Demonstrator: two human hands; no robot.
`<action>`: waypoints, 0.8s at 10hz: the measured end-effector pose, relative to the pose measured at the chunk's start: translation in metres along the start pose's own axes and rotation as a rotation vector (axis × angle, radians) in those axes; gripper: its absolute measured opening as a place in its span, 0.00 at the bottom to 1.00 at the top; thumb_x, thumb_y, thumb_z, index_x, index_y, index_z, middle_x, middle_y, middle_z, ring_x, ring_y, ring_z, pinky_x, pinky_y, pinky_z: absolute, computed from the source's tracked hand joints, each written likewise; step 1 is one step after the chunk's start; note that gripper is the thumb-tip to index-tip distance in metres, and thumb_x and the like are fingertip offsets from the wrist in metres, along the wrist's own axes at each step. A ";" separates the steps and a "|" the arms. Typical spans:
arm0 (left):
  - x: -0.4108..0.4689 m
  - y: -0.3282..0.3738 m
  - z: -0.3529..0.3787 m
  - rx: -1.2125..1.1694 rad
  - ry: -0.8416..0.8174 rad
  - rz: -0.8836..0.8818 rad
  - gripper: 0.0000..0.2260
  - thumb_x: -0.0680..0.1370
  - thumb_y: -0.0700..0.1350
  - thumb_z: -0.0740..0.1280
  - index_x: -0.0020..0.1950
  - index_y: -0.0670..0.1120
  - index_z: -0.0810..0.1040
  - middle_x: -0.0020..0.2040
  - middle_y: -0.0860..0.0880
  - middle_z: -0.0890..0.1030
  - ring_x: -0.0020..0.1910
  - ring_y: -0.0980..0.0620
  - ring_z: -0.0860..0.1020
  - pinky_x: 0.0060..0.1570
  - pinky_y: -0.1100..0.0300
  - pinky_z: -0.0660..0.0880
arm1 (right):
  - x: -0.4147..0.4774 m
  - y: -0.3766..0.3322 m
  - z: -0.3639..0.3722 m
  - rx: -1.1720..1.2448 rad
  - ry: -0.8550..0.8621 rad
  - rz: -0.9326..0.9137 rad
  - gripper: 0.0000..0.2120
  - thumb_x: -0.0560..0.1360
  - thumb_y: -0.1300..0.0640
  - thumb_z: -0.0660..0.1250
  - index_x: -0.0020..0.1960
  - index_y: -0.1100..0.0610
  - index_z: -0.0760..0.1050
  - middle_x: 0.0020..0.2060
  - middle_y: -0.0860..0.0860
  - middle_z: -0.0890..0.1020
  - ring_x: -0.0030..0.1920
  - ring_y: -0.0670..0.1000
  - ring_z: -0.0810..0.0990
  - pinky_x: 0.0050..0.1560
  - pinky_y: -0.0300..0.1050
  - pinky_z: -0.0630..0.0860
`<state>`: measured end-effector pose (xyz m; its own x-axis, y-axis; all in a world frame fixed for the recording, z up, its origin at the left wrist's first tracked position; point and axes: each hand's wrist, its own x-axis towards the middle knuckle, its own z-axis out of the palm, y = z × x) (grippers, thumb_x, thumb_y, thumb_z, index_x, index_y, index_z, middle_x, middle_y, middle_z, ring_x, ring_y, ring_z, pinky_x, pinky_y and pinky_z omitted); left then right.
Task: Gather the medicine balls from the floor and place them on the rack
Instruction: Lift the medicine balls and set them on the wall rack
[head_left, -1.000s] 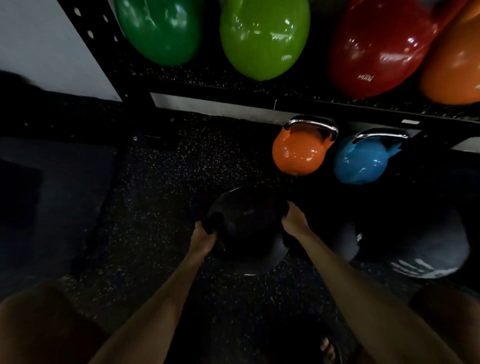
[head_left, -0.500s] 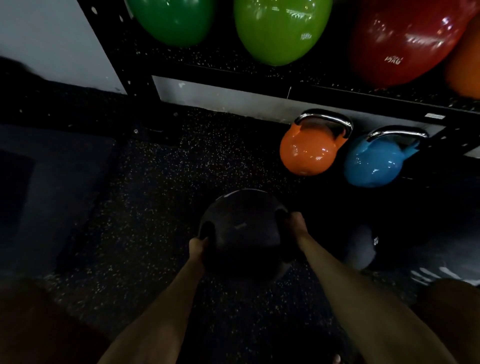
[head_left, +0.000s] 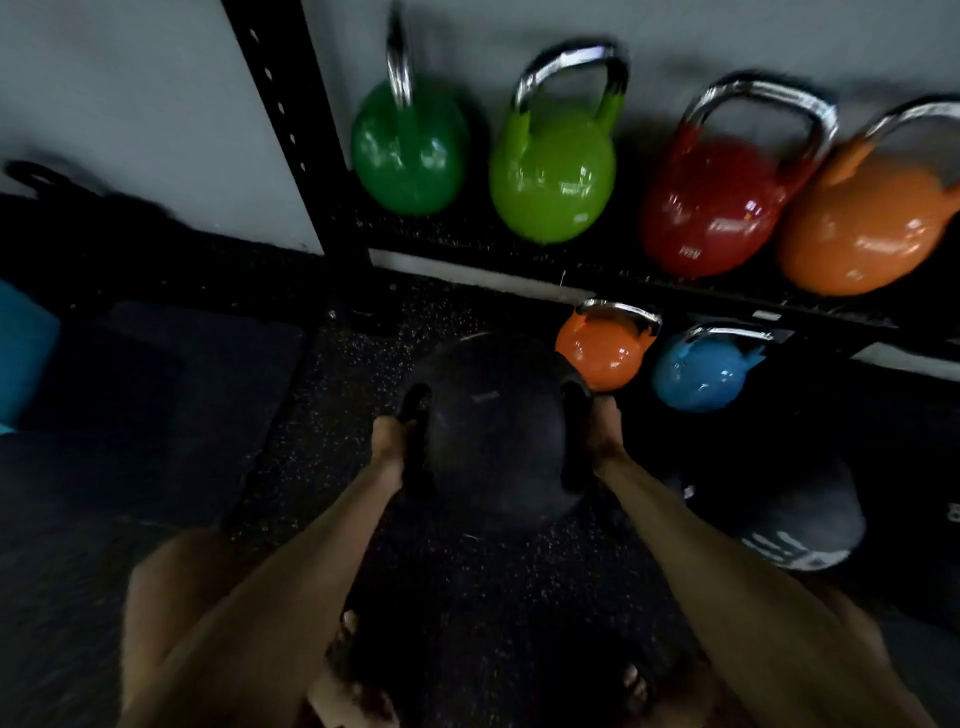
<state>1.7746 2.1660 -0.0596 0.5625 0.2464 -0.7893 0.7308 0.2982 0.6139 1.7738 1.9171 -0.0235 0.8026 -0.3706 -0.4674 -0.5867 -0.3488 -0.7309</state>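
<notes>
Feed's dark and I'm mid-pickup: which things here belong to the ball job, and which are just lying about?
Part of the job:
- black handled medicine ball, gripped by left hand and right hand
- grey medicine ball on the floor
- rack

Just lying about:
- shelf kettlebells: dark green, lime, red, orange
- floor kettlebells: small orange, blue

Black speckled rubber floor (head_left: 332, 415) | carrying small orange kettlebell (head_left: 602, 353) and small blue kettlebell (head_left: 698, 371) side by side, grey medicine ball (head_left: 800, 525) lying nearby | black rack shelf (head_left: 519, 254) bearing dark green (head_left: 408, 150), lime (head_left: 553, 176), red (head_left: 711, 205), large orange (head_left: 862, 223) kettlebells in a row
</notes>
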 end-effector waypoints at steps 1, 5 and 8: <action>-0.085 0.091 -0.019 -0.005 -0.069 0.118 0.14 0.73 0.52 0.62 0.44 0.41 0.78 0.44 0.40 0.76 0.41 0.42 0.75 0.41 0.49 0.71 | 0.038 -0.045 -0.052 -0.049 -0.077 -0.167 0.19 0.76 0.41 0.61 0.60 0.50 0.78 0.56 0.47 0.81 0.56 0.50 0.80 0.57 0.37 0.77; -0.452 0.420 -0.040 0.053 -0.206 0.518 0.11 0.82 0.42 0.58 0.40 0.45 0.74 0.39 0.44 0.75 0.35 0.47 0.73 0.38 0.55 0.73 | -0.285 -0.457 -0.252 0.130 0.210 -0.426 0.25 0.79 0.70 0.60 0.26 0.54 0.61 0.26 0.48 0.64 0.34 0.51 0.64 0.33 0.48 0.62; -0.561 0.575 -0.043 0.079 -0.324 0.952 0.09 0.74 0.46 0.66 0.41 0.40 0.74 0.43 0.39 0.75 0.35 0.46 0.75 0.38 0.56 0.75 | -0.377 -0.625 -0.328 0.239 0.432 -0.645 0.24 0.76 0.72 0.60 0.26 0.57 0.58 0.25 0.52 0.62 0.21 0.46 0.63 0.17 0.32 0.61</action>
<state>1.8629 2.2389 0.7369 0.9948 0.0844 0.0563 -0.0601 0.0429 0.9973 1.8029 1.9925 0.7727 0.8338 -0.4762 0.2792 0.0550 -0.4316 -0.9004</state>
